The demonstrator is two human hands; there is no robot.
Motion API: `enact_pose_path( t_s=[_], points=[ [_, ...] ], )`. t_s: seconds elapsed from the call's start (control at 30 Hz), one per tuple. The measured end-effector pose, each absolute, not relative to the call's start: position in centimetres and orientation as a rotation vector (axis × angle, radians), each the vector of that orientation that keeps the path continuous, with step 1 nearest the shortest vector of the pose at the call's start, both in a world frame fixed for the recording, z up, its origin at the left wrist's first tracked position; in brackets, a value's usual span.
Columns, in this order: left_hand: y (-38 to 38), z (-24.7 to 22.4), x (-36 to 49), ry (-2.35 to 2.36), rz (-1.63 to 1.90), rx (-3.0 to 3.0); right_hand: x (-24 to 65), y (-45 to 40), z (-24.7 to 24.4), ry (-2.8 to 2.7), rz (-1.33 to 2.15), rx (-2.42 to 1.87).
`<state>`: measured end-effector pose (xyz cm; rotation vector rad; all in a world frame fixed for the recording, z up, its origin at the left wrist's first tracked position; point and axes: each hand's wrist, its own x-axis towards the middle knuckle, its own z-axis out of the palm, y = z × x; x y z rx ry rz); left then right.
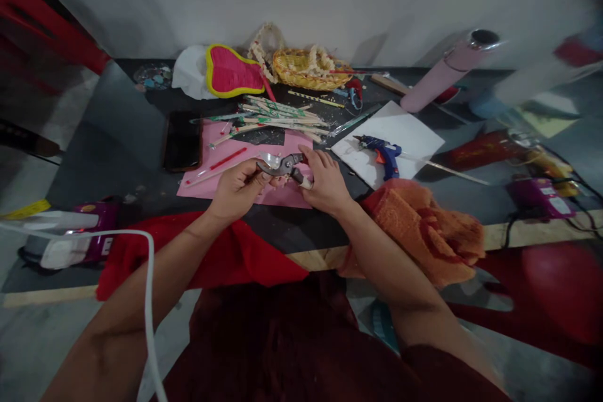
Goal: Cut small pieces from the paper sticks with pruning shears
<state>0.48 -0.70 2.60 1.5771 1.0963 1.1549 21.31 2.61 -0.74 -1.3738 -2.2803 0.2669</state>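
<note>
My right hand (326, 181) is wrapped round the handles of a pair of pruning shears (280, 165). Close to the blades, my left hand (239, 188) has its thumb and fingers pressed together; what they pinch is too small to make out. Both hands are over a pink sheet (292, 200) on the dark table. Behind them lies a loose pile of paper-wrapped sticks (277, 114). A red stick (228, 157) rests on the sheet, left of the shears. A phone (183, 141) lies at the sheet's left edge.
A blue glue gun (387, 156) lies on a white board (419, 132). Behind are a yellow basket (294, 71) and a pink-and-yellow shape (235, 72). A pink flask (443, 75) stands at the right rear. Orange cloth (419, 226) and red cloth (264, 260) lie along the front edge.
</note>
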Motion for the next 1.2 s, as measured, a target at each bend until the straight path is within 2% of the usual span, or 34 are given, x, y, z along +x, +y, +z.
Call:
enact_pose_path(
  t_s=[0.17, 0.37, 0.57, 1.2],
  points=[
    [-0.6, 2.1, 0.3, 1.111, 1.157, 1.533, 21.4, 2.7, -1.0, -2.119, 0.339, -1.258],
    [-0.7, 1.9, 0.4, 1.084, 1.184, 1.458, 22.0, 3.0, -1.2, -2.170, 0.197, -1.172],
    [-0.7, 1.9, 0.5, 1.074, 1.202, 1.437, 22.0, 2.8, -1.0, -2.264, 0.094, -1.237],
    [-1.0, 3.1, 0.8, 1.127, 1.140, 1.559, 21.6, 2.0, -0.2, -2.344, 0.124, -1.262]
  ],
)
